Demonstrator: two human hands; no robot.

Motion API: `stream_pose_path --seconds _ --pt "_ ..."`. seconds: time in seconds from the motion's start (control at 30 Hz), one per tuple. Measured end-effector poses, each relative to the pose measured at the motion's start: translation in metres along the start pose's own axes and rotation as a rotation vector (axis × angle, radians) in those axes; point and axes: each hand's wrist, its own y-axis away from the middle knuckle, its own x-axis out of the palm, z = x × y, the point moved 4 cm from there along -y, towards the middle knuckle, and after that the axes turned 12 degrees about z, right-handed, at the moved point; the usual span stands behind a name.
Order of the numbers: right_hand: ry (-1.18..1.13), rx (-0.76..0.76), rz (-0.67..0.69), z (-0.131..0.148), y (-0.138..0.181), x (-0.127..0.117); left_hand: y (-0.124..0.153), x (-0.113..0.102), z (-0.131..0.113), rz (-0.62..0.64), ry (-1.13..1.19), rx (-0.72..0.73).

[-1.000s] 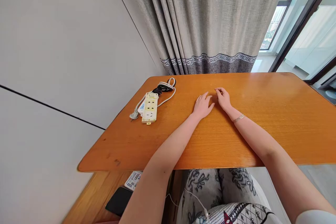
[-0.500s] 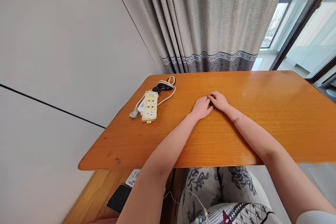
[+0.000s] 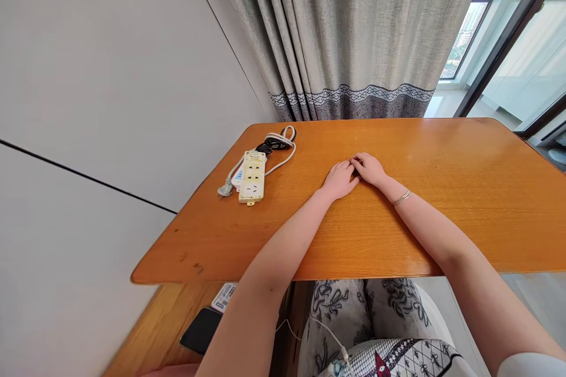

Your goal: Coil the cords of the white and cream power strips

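My left hand [image 3: 339, 181] lies palm down on the wooden table [image 3: 442, 212], its fingers stretched out and holding nothing. Over its fingertips rest the fingers of my right hand [image 3: 369, 168], which is loosely open, palm down and without anything in it. A thin bracelet [image 3: 402, 198] circles my right wrist. Left of my hands, apart from them, a cream power strip [image 3: 252, 178] lies with its grey cord and plug [image 3: 225, 188]. Part of a second white piece is tucked under the strip, and a coiled black cable [image 3: 277, 142] sits behind it.
A white wall panel [image 3: 97, 82] runs along the left. Behind the table hangs a grey curtain [image 3: 362, 29], with a glass door at the right. Below the table's front left edge, a black flat object [image 3: 201, 330] lies on a wooden surface [image 3: 145, 330].
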Motion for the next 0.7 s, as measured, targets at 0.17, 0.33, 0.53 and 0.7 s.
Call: stream_pose_path --seconds 0.17,0.33,0.53,0.7 --pt "0.017 0.002 -0.001 -0.0007 -0.0008 0.0010 0.0000 0.0010 0.0007 -0.010 0.002 0.002" --pt "0.020 -0.010 0.000 -0.0013 -0.0017 0.0015 0.0005 0.0004 0.0005 -0.017 0.001 0.008" --pt "0.020 -0.015 -0.004 -0.0014 -0.0016 0.0018 0.0013 -0.0014 -0.0007 0.000 0.000 -0.002" --pt "0.024 -0.018 -0.005 -0.0019 -0.0016 0.0024 0.0011 -0.0010 -0.0005 -0.004 0.001 0.003"
